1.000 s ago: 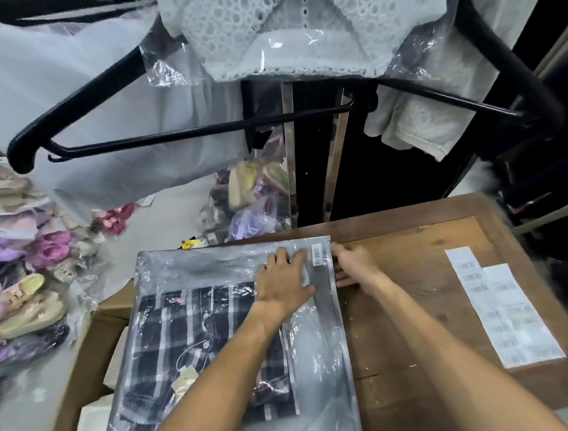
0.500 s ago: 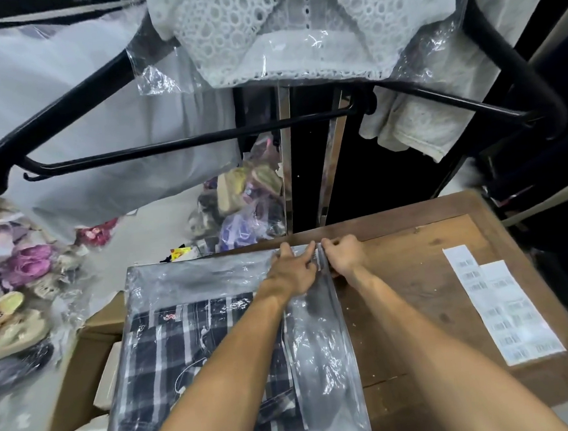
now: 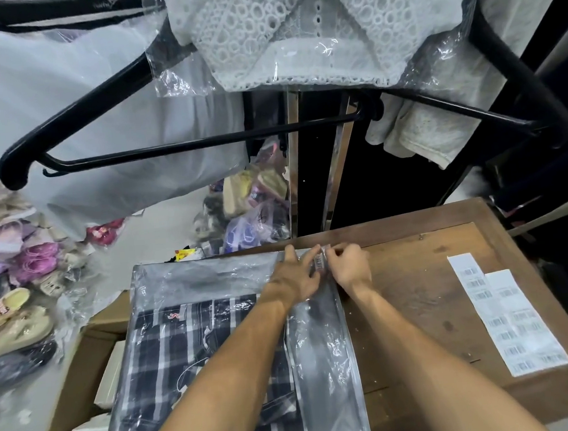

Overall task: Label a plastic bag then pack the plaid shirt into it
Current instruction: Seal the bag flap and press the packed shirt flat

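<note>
A clear plastic bag (image 3: 209, 275) lies flat, half on the wooden table (image 3: 416, 273), half over a cardboard box. The dark plaid shirt (image 3: 171, 353) is inside it, folded. A small barcode label (image 3: 319, 263) sits on the bag's far right corner. My left hand (image 3: 294, 275) lies on the bag just left of the label, fingers pinching the corner. My right hand (image 3: 349, 264) pinches the same corner from the right, fingers closed on the plastic edge.
Sheets of barcode labels (image 3: 508, 316) lie on the table at the right. A cardboard box (image 3: 80, 367) with white packets stands at the left. Bagged shoes (image 3: 17, 304) are piled on the floor. Black hangers (image 3: 168, 146) and a bagged lace garment (image 3: 295, 30) hang overhead.
Both hands slid up from the bag's surface to its far right corner and closed on it around the label. The bag's right side has puffed up slightly.
</note>
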`<action>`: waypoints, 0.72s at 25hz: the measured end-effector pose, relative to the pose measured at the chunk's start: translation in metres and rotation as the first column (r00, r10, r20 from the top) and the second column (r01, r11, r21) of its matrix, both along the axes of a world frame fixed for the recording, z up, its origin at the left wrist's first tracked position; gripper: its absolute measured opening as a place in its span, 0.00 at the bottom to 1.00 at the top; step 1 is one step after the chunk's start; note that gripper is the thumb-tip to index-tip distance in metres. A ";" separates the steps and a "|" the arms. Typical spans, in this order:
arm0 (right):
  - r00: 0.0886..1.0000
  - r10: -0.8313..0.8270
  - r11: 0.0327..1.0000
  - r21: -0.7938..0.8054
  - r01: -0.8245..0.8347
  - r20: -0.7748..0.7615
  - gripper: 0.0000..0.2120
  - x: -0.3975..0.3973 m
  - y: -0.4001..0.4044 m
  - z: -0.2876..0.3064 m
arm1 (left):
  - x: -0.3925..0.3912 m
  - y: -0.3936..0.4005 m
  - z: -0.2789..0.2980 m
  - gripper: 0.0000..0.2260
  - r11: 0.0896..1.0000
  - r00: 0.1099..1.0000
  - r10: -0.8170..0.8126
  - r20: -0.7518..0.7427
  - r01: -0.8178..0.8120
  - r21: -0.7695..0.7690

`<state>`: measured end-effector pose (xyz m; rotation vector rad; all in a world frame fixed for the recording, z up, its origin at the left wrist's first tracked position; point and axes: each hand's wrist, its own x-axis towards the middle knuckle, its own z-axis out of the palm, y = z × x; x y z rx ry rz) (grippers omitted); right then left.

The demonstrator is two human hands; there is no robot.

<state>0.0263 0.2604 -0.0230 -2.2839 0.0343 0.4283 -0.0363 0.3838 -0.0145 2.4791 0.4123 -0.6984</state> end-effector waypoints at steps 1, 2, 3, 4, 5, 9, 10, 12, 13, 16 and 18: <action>0.999 -0.037 0.999 0.023 0.037 -0.014 0.14 0.001 -0.001 0.000 | -0.001 -0.001 0.000 0.27 1.000 1.000 -0.018 0.016 0.017 0.019; 0.997 -0.071 0.997 0.040 0.072 -0.022 0.13 0.002 -0.001 -0.001 | -0.001 -0.001 0.000 0.27 1.000 0.999 -0.023 0.023 0.023 0.022; 0.996 -0.087 0.995 0.045 0.088 -0.013 0.13 0.001 -0.001 0.000 | 0.000 0.000 0.000 0.26 1.000 1.000 -0.018 0.017 0.018 0.009; 0.997 -0.078 0.996 0.039 0.078 0.008 0.13 0.000 -0.001 0.000 | 0.001 0.000 -0.001 0.25 1.000 1.000 -0.010 0.002 0.010 -0.006; 0.998 -0.052 0.998 0.030 0.052 0.029 0.12 -0.001 -0.001 -0.001 | 0.002 0.001 -0.001 0.25 1.000 1.000 -0.006 -0.016 0.005 -0.010; 0.997 0.009 1.000 -0.021 -0.008 0.077 0.12 -0.007 -0.005 -0.003 | 0.010 0.002 -0.003 0.25 0.999 0.997 -0.033 -0.077 0.036 0.035; 0.997 0.011 1.000 -0.015 -0.010 0.079 0.12 -0.008 -0.007 -0.004 | 0.010 0.001 -0.003 0.25 0.998 0.996 -0.039 -0.082 0.043 0.046; 0.996 0.023 1.000 -0.014 -0.022 0.091 0.11 -0.012 -0.011 -0.005 | 0.010 0.001 -0.003 0.25 0.997 0.996 -0.039 -0.077 0.044 0.064; 0.995 0.030 0.999 -0.019 -0.028 0.093 0.11 -0.014 -0.012 -0.005 | 0.010 0.001 -0.004 0.25 0.997 0.997 -0.035 -0.069 0.040 0.070; 0.997 0.038 0.999 -0.027 -0.036 0.073 0.10 -0.015 -0.015 -0.004 | 0.007 -0.003 -0.004 0.25 0.994 0.999 -0.033 -0.033 0.036 0.106; 0.998 0.031 0.999 -0.045 -0.028 0.058 0.09 -0.018 -0.018 -0.002 | 0.006 -0.005 -0.004 0.26 0.992 1.000 -0.025 -0.015 0.026 0.122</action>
